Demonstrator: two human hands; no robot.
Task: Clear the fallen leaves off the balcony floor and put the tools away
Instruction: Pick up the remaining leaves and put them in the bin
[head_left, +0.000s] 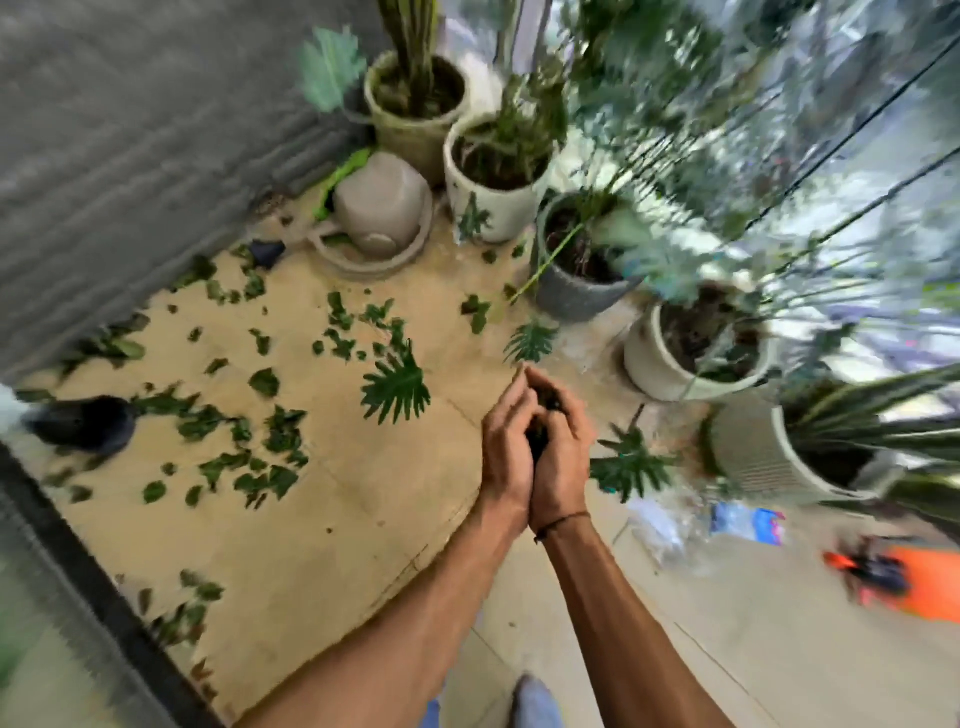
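Note:
My left hand (506, 452) and my right hand (563, 457) are cupped together above the tan balcony floor (363, 519), fingertips meeting at the top. Between the palms sits a small dark clump (540, 434), too blurred to name. Several green fallen leaves (270, 436) lie scattered over the floor to the left, with two large lobed leaves (396, 387) just beyond my hands. An orange and black tool (883, 574) lies on the floor at the far right, blurred.
Potted plants ring the back and right: a white pot (493, 208), a grey pot (571, 296), another white pot (654, 364), a ribbed pot (753, 452). An overturned pot (382, 208) sits on a saucer. A black pot (88, 423) lies at left by the grey wall (130, 156).

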